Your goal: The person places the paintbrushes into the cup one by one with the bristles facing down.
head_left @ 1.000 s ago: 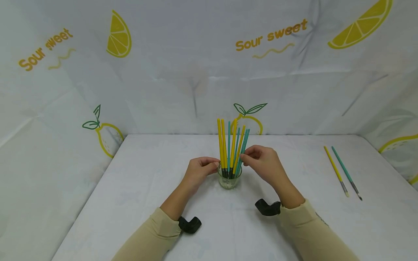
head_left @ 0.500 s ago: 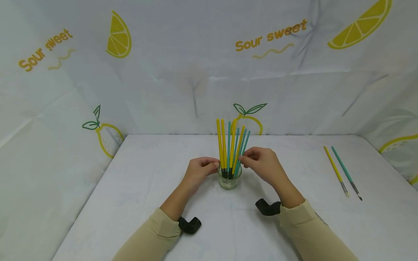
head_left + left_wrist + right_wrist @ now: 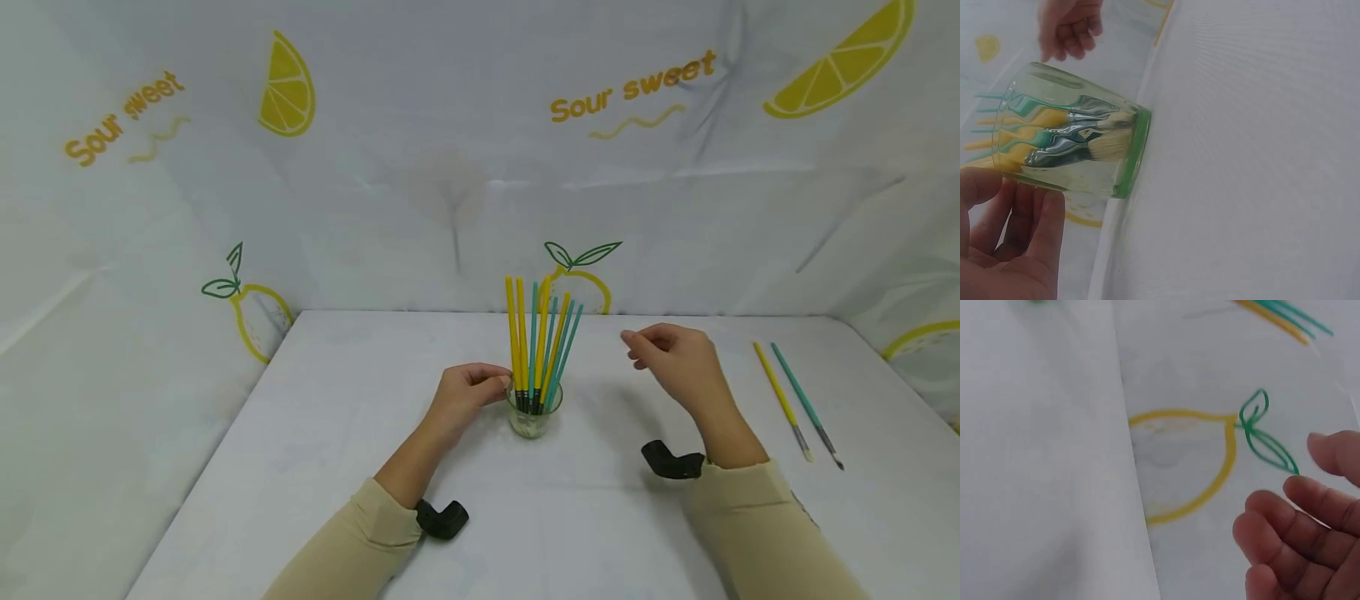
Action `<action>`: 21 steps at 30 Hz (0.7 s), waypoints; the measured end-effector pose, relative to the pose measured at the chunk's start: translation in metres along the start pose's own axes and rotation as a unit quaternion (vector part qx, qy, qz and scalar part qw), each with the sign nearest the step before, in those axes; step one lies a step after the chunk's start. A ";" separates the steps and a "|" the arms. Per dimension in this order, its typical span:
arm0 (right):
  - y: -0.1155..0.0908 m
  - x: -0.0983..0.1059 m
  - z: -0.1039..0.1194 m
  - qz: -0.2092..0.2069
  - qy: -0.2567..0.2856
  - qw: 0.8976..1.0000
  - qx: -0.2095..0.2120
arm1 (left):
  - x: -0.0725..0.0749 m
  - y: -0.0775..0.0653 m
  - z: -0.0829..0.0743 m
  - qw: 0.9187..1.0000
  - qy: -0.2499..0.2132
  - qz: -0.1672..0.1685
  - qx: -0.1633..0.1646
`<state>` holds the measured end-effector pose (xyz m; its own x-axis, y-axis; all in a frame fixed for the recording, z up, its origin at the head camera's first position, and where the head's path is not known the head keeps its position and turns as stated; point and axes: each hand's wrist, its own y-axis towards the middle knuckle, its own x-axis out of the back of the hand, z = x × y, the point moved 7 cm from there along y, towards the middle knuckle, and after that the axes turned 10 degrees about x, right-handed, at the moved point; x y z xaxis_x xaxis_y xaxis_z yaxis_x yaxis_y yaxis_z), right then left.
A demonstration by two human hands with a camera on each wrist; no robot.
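Observation:
A small green-tinted glass [image 3: 528,425] stands upright on the table, holding several yellow and teal paintbrushes [image 3: 542,350], bristles down. My left hand [image 3: 471,396] holds the glass at the left of its rim, thumb and fingers against it. The left wrist view shows the bristles and metal ferrules through the glass [image 3: 1085,172], with the left hand [image 3: 1016,244] at its rim. My right hand [image 3: 678,362] is in the air right of the glass, apart from the brushes. In the right wrist view the loosely curled right hand [image 3: 1304,531] holds nothing.
On the right of the white table [image 3: 585,533] lie a yellow paintbrush [image 3: 780,392] and a teal paintbrush [image 3: 804,396], side by side. A lemon-print cloth [image 3: 420,217] hangs behind the table. Each wrist wears a black mount [image 3: 671,461].
My right hand has let go of a teal paintbrush in the glass and moved off to the right. My left hand stays at the rim. The head view has shifted slightly.

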<state>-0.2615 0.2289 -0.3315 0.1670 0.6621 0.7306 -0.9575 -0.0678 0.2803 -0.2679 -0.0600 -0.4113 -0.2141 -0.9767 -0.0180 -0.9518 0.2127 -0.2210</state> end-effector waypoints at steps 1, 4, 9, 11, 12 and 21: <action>-0.002 0.008 -0.009 -0.007 -0.021 1.000 -0.002 | 0.000 0.000 0.000 1.000 0.000 -0.001 0.000; -0.009 0.034 -0.039 -0.015 -0.087 0.996 -0.021 | 0.000 0.000 -0.001 1.000 -0.003 -0.001 0.000; -0.023 0.072 -0.088 -0.005 -0.146 0.987 -0.067 | -0.001 0.000 0.000 1.000 -0.003 -0.002 0.003; -0.028 0.081 -0.105 0.000 -0.155 0.985 -0.082 | 0.000 0.001 0.001 1.000 -0.003 -0.002 0.004; -0.030 0.083 -0.113 0.007 -0.159 0.983 -0.091 | 0.000 0.001 0.002 1.000 -0.003 -0.003 0.004; -0.046 0.084 -0.155 0.036 -0.156 0.972 -0.173 | 0.000 0.000 0.002 1.000 0.005 -0.006 0.003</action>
<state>-0.2395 0.4034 -0.3791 0.1080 0.4020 0.9092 -0.9822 0.1844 0.0351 -0.2675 -0.0600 -0.4133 -0.2039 -0.9790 -0.0058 -0.9533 0.1999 -0.2263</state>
